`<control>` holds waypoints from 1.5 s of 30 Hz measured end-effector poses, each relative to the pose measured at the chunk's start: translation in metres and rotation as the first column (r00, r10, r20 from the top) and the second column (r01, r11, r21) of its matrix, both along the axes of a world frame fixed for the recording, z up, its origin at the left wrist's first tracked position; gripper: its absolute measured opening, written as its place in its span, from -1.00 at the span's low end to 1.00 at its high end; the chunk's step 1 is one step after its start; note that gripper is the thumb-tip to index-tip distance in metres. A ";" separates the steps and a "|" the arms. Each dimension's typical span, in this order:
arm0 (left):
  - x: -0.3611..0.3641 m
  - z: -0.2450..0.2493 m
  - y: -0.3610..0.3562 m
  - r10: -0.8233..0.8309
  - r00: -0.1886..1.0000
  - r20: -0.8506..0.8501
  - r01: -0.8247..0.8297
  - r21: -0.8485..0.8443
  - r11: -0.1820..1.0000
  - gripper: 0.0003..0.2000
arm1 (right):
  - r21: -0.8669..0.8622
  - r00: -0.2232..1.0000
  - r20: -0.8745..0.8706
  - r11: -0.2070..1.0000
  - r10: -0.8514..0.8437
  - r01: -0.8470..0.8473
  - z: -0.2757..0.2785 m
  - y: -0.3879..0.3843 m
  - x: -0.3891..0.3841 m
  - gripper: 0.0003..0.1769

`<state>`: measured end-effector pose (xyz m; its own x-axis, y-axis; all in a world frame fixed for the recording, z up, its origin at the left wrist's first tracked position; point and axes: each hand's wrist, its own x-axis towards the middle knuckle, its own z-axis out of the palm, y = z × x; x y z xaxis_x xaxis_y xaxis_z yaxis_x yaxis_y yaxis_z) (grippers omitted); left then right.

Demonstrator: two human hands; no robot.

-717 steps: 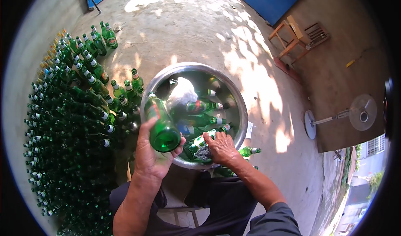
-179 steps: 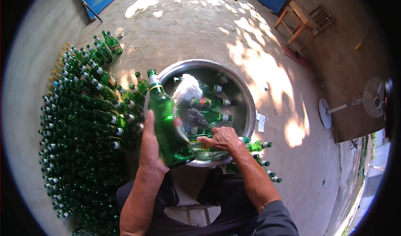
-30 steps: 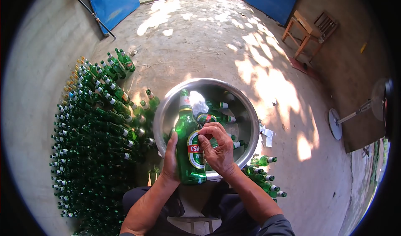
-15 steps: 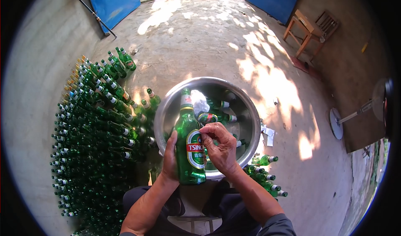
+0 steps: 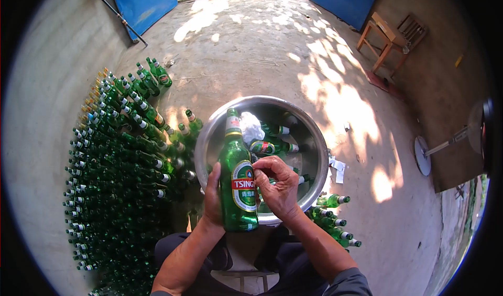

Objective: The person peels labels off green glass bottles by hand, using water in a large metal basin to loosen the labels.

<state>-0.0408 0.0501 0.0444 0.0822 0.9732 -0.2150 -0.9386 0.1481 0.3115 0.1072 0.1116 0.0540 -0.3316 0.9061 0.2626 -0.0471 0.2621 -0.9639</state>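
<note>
A green glass beer bottle [image 5: 230, 194] with a red, white and green oval label [image 5: 243, 186] is upright in front of me, tilted slightly. My left hand [image 5: 212, 194] is wrapped round its left side, with the fingers hidden behind the glass. At the label's right edge, the thumb and forefinger of my right hand [image 5: 277, 187] are pinched together; the other fingers are curled. Below lies a round metal basin [image 5: 318, 165] with water. Several green bottles [image 5: 263, 147] lie in it, beside a white crumpled cloth or clump [image 5: 252, 127].
Many green bottles [image 5: 126, 186] stand packed on my left. More bottles [image 5: 335, 222] lie right of the basin, near white paper scraps [image 5: 338, 169]. A standing fan [image 5: 443, 146] is at the right, a wooden chair [image 5: 390, 39] farther back. Blue doors [image 5: 144, 8] flank the far opening.
The bottle's label has turned very slightly leftward in my left hand. My right hand's pinch stays at the label's edge, with barely any movement.
</note>
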 end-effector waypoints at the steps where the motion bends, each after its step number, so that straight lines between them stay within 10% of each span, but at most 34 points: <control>1: 0.001 0.001 0.000 0.000 1.000 0.001 0.000 0.000 1.000 -0.39 | 0.000 1.000 0.001 1.000 0.000 0.000 0.001 -0.001 -0.003 -0.79; 9: 0.001 0.003 0.002 0.031 0.999 0.024 -0.030 -0.039 0.999 -0.39 | 0.151 0.997 0.027 0.987 -0.066 0.061 -0.002 -0.003 -0.005 -0.84; 13: 0.000 0.003 0.001 -0.021 0.999 -0.033 0.017 -0.119 0.993 -0.26 | -0.185 0.991 -0.137 0.982 0.001 -0.026 -0.001 -0.001 -0.002 -0.90; 17: 0.004 0.003 0.001 -0.043 0.998 -0.041 0.039 -0.108 0.993 -0.25 | -0.048 0.983 -0.159 0.996 -0.087 0.080 -0.001 0.003 -0.006 -0.91; 33: 0.004 -0.007 0.001 -0.119 0.993 0.010 0.119 -0.061 0.991 -0.30 | -0.083 0.996 0.032 0.993 -0.080 0.082 0.010 0.005 0.006 -0.93; 41: -0.003 -0.015 0.002 -0.088 0.996 -0.033 0.085 -0.072 0.994 -0.41 | 0.360 0.981 0.172 0.932 -0.094 0.026 0.010 0.004 0.007 -0.87; 45: -0.004 -0.011 0.003 -0.103 0.995 0.017 0.103 -0.065 0.992 -0.51 | 0.272 0.985 0.152 0.961 -0.087 0.043 0.014 0.003 0.007 -0.87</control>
